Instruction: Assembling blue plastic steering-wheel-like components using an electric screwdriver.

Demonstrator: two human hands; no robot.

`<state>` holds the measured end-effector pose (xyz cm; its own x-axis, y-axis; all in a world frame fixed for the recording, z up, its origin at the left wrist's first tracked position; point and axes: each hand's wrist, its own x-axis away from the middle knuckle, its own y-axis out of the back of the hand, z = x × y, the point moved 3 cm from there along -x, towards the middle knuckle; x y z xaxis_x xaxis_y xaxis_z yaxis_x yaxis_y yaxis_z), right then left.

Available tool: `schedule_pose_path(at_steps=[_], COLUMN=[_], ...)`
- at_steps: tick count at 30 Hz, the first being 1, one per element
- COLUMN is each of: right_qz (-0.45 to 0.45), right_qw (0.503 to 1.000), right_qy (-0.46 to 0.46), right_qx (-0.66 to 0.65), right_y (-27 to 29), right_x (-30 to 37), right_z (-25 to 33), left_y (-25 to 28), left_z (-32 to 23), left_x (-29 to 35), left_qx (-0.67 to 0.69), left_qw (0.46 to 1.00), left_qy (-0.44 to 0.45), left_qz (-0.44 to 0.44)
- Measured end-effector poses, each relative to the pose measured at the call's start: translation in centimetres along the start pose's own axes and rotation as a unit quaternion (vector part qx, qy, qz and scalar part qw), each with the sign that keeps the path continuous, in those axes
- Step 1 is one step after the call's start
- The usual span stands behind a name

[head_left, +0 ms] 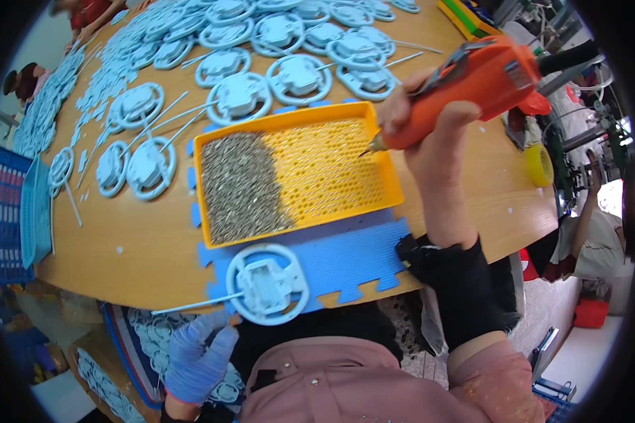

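My right hand [441,151] is wrapped round an orange electric screwdriver [473,88]. Its bit points down and left, over the right part of a yellow tray [300,235] with a grid of holes. Small metal screws [240,187] are heaped in the tray's left part, and more sit in rows in the holes. Below the tray, a light blue toy steering wheel [267,282] with a thin rod lies on a blue foam mat [353,257], near the table edge. My left hand [199,356], in a blue glove, is just below the rod, fingers apart and apparently holding nothing.
Many light blue wheel parts [300,77] cover the table's far side [476,204]. A light blue basket [35,211] stands at the left edge. A roll of yellow tape [540,166] is at the right. Other people [92,14] are at the far left and right.
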<state>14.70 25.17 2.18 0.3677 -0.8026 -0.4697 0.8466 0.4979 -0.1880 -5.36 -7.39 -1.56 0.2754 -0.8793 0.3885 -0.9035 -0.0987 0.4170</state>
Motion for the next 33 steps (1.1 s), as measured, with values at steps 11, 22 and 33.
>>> schedule_pose_path(at_steps=[11,22,33], right_qz=[0.001,-0.025,-0.045], right_qw=[0.998,0.997,0.997], right_qy=[0.056,0.059,0.054], right_qx=[-0.026,-0.047,-0.029], right_y=[-6.9,-6.1,-5.1], right_x=[3.3,4.6,3.1], right_z=[7.8,6.8,4.8], left_y=[-2.1,16.6,35.6], left_z=[-6.3,0.4,2.1], left_x=[-4.7,-9.0,-20.9], left_qx=[-0.302,-0.33,-0.489], left_qw=[0.907,0.871,0.763], left_qy=[-0.269,-0.176,0.139], left_qz=[-0.121,-0.32,-0.398])
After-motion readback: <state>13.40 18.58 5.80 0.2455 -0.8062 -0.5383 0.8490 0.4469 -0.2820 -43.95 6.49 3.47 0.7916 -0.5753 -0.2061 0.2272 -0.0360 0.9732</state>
